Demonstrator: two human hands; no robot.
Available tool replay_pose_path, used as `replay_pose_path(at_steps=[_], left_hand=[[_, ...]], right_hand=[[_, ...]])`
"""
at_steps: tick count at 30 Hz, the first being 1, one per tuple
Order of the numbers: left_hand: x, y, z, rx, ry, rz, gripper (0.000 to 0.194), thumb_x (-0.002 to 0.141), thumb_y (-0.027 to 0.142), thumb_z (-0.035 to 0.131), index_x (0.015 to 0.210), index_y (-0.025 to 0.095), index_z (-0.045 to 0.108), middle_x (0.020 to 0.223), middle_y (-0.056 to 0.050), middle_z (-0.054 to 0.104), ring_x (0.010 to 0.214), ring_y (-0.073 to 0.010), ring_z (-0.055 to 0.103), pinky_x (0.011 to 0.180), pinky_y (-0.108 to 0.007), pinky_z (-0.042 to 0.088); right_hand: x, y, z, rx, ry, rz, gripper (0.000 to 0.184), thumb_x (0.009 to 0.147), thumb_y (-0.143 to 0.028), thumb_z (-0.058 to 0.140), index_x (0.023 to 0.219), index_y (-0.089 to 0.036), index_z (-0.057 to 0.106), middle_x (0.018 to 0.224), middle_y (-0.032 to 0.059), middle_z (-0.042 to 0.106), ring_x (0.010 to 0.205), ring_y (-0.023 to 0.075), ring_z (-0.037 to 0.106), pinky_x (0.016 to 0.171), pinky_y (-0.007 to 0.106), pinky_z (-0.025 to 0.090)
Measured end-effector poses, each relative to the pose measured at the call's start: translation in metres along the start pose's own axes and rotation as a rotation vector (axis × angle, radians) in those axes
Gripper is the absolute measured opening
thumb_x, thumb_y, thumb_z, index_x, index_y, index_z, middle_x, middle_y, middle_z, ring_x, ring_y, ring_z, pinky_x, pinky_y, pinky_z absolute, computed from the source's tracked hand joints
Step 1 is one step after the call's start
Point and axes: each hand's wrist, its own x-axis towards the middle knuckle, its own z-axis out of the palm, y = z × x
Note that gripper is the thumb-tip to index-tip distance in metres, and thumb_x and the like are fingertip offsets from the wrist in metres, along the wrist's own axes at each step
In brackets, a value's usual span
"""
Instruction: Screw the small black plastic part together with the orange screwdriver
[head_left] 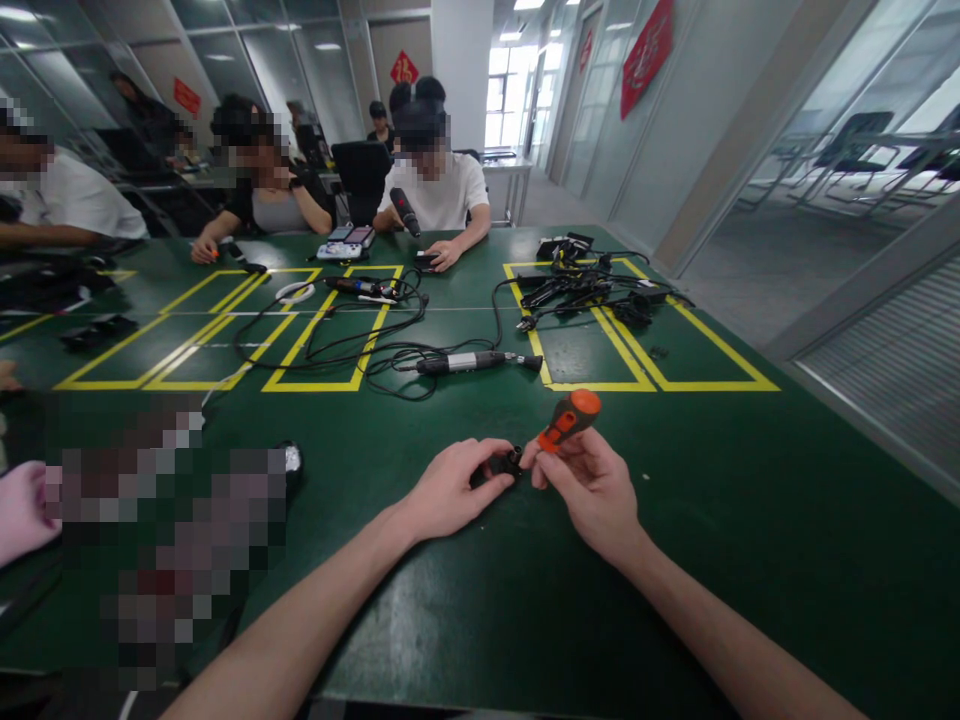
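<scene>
My left hand (457, 485) is closed on a small black part (513, 458), pinning it near the green tabletop between thumb and fingers. Much of the part is hidden by the fingers, so its kind does not show. Just to the right, my right hand (592, 490) grips an orange and black screwdriver (574, 415). Its thick handle leans up and to the right, with the lower end pointing toward the black part. The screwdriver's tip is hidden, so I cannot tell whether it touches the part.
Ahead lies a corded electric screwdriver (469, 362) with looping black cable. Black cables and parts (577, 285) are heaped at the back right, inside yellow tape (720, 385). Another electric driver (360, 288) lies further back. Co-workers sit across the table (750, 470).
</scene>
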Motion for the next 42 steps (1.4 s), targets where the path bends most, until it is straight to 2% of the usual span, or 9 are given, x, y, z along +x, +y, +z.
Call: replay_pose_path(at_steps=[4,11,18,25,28,32,38,42], left_hand=[[0.0,0.0007,-0.0004,0.008,-0.003,-0.007,0.028,0.097,0.029,0.061,0.124,0.021,0.064,0.108,-0.006,0.072,0.092,-0.0195,0.065,0.085,-0.032,0.053],[0.0002,0.0011,-0.0002,0.017,0.0,-0.009,0.026,0.098,0.029,0.06,0.122,0.021,0.065,0.108,-0.006,0.073,0.092,-0.0195,0.065,0.084,-0.032,0.052],[-0.0003,-0.0005,0.0007,0.016,0.015,0.003,0.025,0.097,0.028,0.061,0.121,0.021,0.065,0.106,-0.005,0.073,0.09,-0.0186,0.065,0.083,-0.031,0.051],[-0.0013,0.0001,-0.0004,0.022,0.014,-0.002,0.033,0.097,0.029,0.06,0.129,0.021,0.063,0.111,-0.006,0.074,0.092,-0.0196,0.066,0.084,-0.032,0.051],[-0.0011,0.0001,0.0001,0.016,0.012,-0.007,0.032,0.097,0.029,0.06,0.128,0.022,0.063,0.113,-0.006,0.074,0.092,-0.0192,0.066,0.085,-0.032,0.052],[-0.0008,0.0003,0.0002,0.01,0.009,-0.001,0.028,0.097,0.028,0.06,0.124,0.021,0.064,0.111,-0.005,0.073,0.092,-0.019,0.066,0.085,-0.033,0.053],[-0.0007,-0.0001,0.0002,0.02,0.005,-0.003,0.031,0.097,0.028,0.06,0.127,0.021,0.063,0.115,-0.006,0.073,0.093,-0.0193,0.066,0.086,-0.033,0.053],[-0.0008,0.0006,-0.0003,0.024,0.007,-0.005,0.033,0.098,0.029,0.06,0.129,0.021,0.062,0.113,-0.006,0.073,0.092,-0.0193,0.066,0.085,-0.033,0.052]], right_hand=[[0.0012,-0.0015,0.0,-0.06,-0.023,0.01,0.029,0.097,-0.047,0.067,0.085,-0.021,0.066,0.074,0.0034,0.074,0.056,0.0136,0.063,0.055,0.027,0.057],[0.0036,-0.0049,-0.0016,-0.083,-0.018,0.03,0.036,0.099,-0.052,0.061,0.084,-0.021,0.067,0.073,0.0037,0.072,0.056,0.0144,0.064,0.054,0.028,0.057],[0.0018,-0.0026,0.0013,-0.039,0.038,0.073,0.031,0.091,-0.052,0.073,0.088,-0.022,0.063,0.075,0.0036,0.074,0.057,0.0144,0.064,0.056,0.029,0.058],[0.0039,-0.004,-0.0006,-0.066,0.004,0.054,0.032,0.096,-0.051,0.066,0.086,-0.021,0.067,0.065,-0.0001,0.064,0.054,0.0142,0.059,0.053,0.028,0.054],[0.0033,-0.0035,-0.0008,-0.04,-0.015,0.053,0.034,0.098,-0.052,0.063,0.089,-0.02,0.068,0.07,0.0018,0.067,0.055,0.0141,0.061,0.053,0.028,0.055],[0.0014,-0.0026,0.0006,0.0,0.014,0.051,0.03,0.094,-0.051,0.07,0.09,-0.022,0.064,0.077,0.0028,0.072,0.056,0.0135,0.063,0.054,0.028,0.057],[0.0022,-0.0038,-0.0004,-0.03,0.013,0.039,0.031,0.094,-0.05,0.07,0.083,-0.021,0.066,0.07,0.0015,0.067,0.056,0.0142,0.061,0.055,0.028,0.055],[0.0036,-0.0036,-0.001,-0.012,0.009,0.04,0.031,0.097,-0.05,0.066,0.088,-0.02,0.07,0.071,0.0019,0.067,0.055,0.014,0.06,0.053,0.028,0.054]])
